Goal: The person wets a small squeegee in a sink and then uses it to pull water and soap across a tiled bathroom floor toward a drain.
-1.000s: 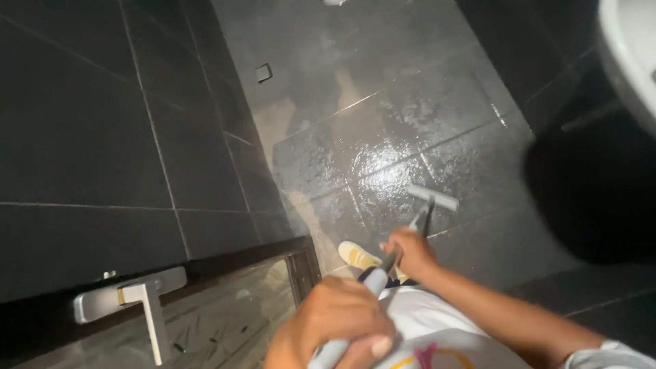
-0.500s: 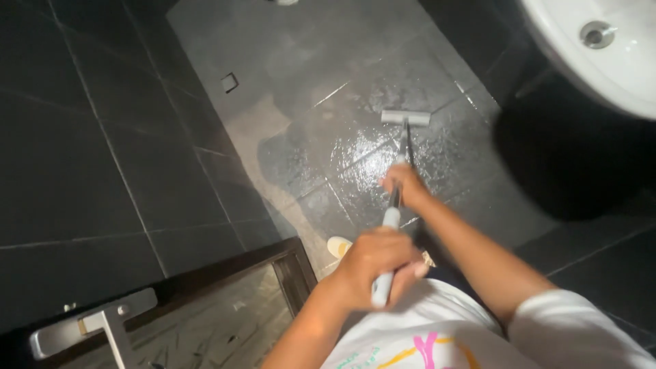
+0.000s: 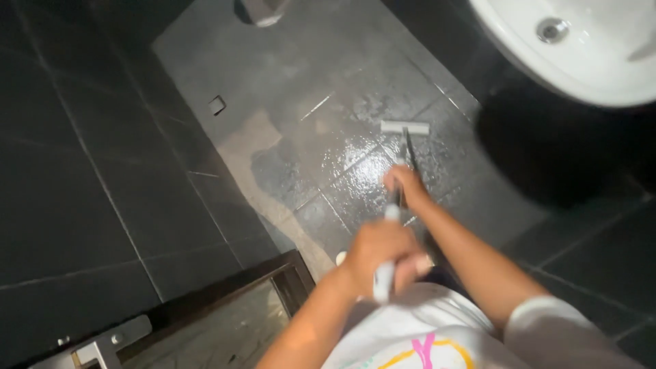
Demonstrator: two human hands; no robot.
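— What do the fingers hold?

— The left hand (image 3: 378,256) wraps tight round the top of a floor squeegee's handle (image 3: 391,232); the right hand (image 3: 404,186) clasps it lower down.

— And beyond them?

— The squeegee blade (image 3: 404,127) lies past the right fingers on the wet dark floor (image 3: 328,150), a white basin (image 3: 581,55) farther off.

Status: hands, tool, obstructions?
Left hand and right hand both gripping squeegee handle. Squeegee head on wet floor tiles. Sink close beside, not blocking.
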